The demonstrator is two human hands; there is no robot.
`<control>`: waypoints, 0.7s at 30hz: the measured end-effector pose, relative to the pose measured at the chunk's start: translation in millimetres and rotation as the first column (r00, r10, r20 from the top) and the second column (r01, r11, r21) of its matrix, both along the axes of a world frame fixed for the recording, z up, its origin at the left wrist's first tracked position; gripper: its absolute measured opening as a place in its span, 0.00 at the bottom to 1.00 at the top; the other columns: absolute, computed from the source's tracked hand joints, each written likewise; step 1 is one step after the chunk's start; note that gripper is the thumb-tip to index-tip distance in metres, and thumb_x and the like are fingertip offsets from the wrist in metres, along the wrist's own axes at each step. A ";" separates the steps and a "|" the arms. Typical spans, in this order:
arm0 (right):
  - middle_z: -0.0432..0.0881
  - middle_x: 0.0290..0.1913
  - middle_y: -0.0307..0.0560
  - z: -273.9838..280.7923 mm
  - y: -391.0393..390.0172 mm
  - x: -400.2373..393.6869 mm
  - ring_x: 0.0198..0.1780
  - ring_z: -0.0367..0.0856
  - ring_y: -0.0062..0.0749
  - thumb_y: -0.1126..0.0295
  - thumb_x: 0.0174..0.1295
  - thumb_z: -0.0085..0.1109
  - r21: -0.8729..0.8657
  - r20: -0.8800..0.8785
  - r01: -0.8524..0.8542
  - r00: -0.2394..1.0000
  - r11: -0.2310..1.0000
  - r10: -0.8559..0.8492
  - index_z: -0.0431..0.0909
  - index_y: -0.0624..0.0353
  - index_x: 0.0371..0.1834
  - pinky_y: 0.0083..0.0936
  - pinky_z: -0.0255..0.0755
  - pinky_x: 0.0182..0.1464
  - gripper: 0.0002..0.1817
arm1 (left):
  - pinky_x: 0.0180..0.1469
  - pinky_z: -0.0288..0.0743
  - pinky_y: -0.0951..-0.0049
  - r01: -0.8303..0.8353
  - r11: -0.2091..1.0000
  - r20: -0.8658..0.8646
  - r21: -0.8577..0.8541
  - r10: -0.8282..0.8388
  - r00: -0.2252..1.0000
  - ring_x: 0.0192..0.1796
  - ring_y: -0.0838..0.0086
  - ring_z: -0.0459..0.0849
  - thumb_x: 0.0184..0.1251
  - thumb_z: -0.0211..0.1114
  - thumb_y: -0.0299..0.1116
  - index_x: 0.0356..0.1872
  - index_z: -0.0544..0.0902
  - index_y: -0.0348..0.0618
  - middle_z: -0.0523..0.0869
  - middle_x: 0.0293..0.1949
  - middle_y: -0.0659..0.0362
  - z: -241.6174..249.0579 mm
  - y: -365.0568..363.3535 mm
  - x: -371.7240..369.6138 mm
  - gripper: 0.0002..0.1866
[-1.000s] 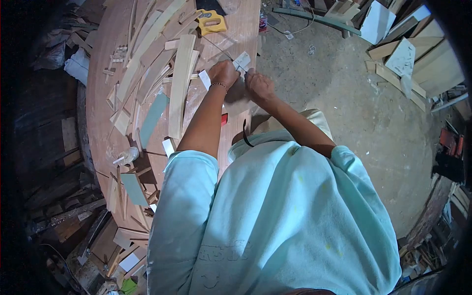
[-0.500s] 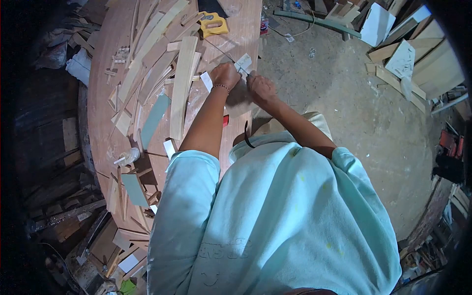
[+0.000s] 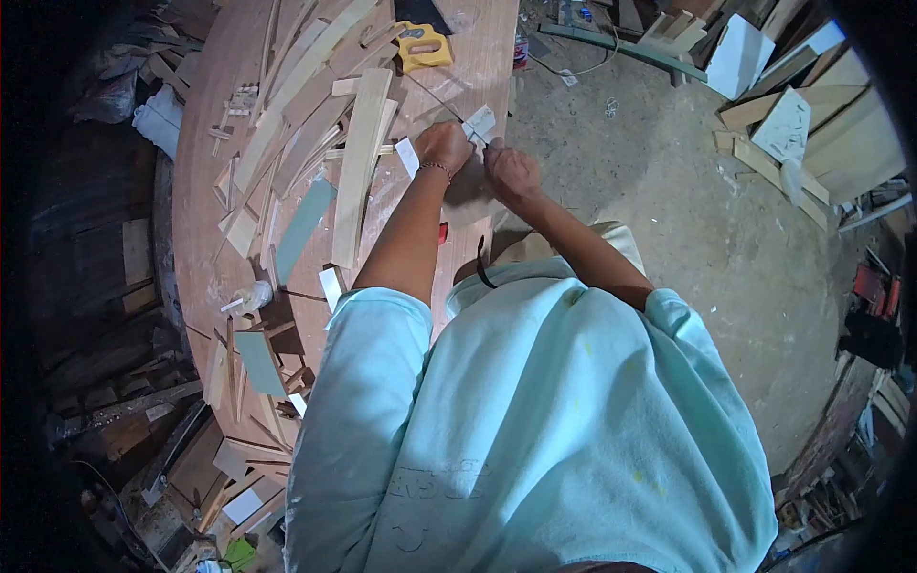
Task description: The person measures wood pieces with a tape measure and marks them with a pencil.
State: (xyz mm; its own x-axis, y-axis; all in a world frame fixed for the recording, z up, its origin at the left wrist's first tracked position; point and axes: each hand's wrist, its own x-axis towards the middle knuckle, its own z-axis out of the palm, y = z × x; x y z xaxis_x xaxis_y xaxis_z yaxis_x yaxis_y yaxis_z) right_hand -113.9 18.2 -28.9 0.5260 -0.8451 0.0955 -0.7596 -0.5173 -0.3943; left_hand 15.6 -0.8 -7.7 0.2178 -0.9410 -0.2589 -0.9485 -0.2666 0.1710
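Note:
Over the table's right edge, my left hand (image 3: pixel 445 146) is closed at the near side of a small white rectangular piece (image 3: pixel 480 121). My right hand (image 3: pixel 514 174) is closed just to the right, its fingertips close to the same piece. A thin dark tool seems to run from the right fingers across the white piece; its kind is too small to tell. Beside my left wrist lies a white strip (image 3: pixel 408 158). Pale wooden slats (image 3: pixel 361 172) rest to the left of that hand. Beyond both hands is a handsaw with a yellow handle (image 3: pixel 409 63).
The wooden table (image 3: pixel 203 201) carries many loose strips, a grey-green board (image 3: pixel 306 229), a clear plastic container (image 3: pixel 255 297) and a small red object (image 3: pixel 442 233). White and wooden panels (image 3: pixel 783 126) lean at the right, above the concrete floor (image 3: pixel 688 286).
The view has shifted slightly, so the table and saw appear a little further right. Both hands keep nearly the same pose around the white piece.

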 end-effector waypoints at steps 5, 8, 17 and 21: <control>0.74 0.19 0.50 -5.5 5.9 -2.3 0.23 0.75 0.40 0.67 0.54 0.38 0.104 -0.022 0.084 0.996 0.991 -0.082 0.66 0.63 0.29 0.31 0.68 0.24 0.10 | 0.37 0.72 0.66 -0.004 1.000 -0.002 0.016 0.004 1.000 0.35 0.59 0.78 0.40 0.59 0.35 0.24 0.79 0.40 0.79 0.29 0.47 7.0 -1.0 -2.6 0.11; 0.74 0.20 0.54 2.4 -2.9 7.4 0.24 0.75 0.45 0.65 0.56 0.35 0.156 0.054 0.100 0.992 0.983 -0.110 0.66 0.63 0.29 0.36 0.68 0.25 0.12 | 0.37 0.72 0.66 0.013 0.999 -0.004 -0.033 -0.014 1.000 0.35 0.59 0.78 0.40 0.59 0.34 0.24 0.79 0.40 0.79 0.29 0.47 2.5 0.0 -1.5 0.10; 0.74 0.20 0.51 -2.5 6.1 -3.3 0.24 0.75 0.39 0.71 0.50 0.40 0.064 -0.030 0.034 0.999 0.997 -0.032 0.66 0.63 0.26 0.30 0.68 0.24 0.07 | 0.37 0.72 0.66 -0.007 1.000 -0.003 -0.011 0.007 1.000 0.35 0.59 0.78 0.40 0.59 0.35 0.22 0.79 0.40 0.79 0.29 0.47 0.5 -0.2 -1.5 0.09; 0.75 0.21 0.51 7.9 3.9 -2.3 0.25 0.76 0.41 0.70 0.51 0.39 0.187 -0.039 0.079 0.997 0.979 -0.073 0.66 0.62 0.28 0.33 0.69 0.30 0.08 | 0.37 0.72 0.66 0.029 0.999 -0.006 -0.013 -0.029 1.000 0.34 0.59 0.78 0.40 0.58 0.33 0.23 0.79 0.40 0.79 0.29 0.47 1.1 0.8 -0.4 0.09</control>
State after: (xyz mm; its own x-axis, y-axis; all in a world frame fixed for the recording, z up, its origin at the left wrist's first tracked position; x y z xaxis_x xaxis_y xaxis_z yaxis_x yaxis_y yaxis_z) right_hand -116.2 22.2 -21.0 0.4601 -0.8838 -0.0851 -0.8073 -0.3765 -0.4545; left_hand 15.2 0.0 -6.6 0.1890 -0.9503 -0.2476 -0.9546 -0.2369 0.1805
